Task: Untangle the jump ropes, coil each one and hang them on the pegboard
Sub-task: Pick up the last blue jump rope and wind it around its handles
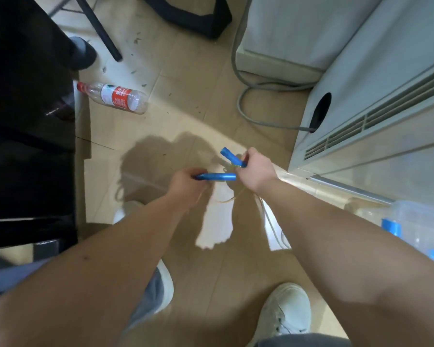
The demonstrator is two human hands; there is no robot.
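Nearest the camera, two bare forearms reach forward and down over a pair of white shoes [286, 314] standing on the pale floor [186, 121]. The left hand [184, 182] is clenched round the end of one blue handle [216, 176], which lies roughly level and points toward the other hand. The right hand [257, 171] grips a second blue handle [232, 156] that angles up and away. The two handles sit close together between the hands. A thin yellowish cord [229, 199] droops in a slack loop just below them, and most of its length is too fine and blurred to trace. Only this one rope shows. I judge the task to be early, at the untangling or the very start of coiling: no finished coil is visible, and no pegboard or other rope is in view, so coiling and hanging are yet to come. At the right edge stands a clear plastic box [416, 226] with blue clips, its contents impossible to make out. Farther off, a plastic bottle [115, 97] with a red label lies on its side on the floor, apparently empty. Beyond it a grey cable [243, 106] curls into a round hole in a white appliance [386, 96] with vent slats.
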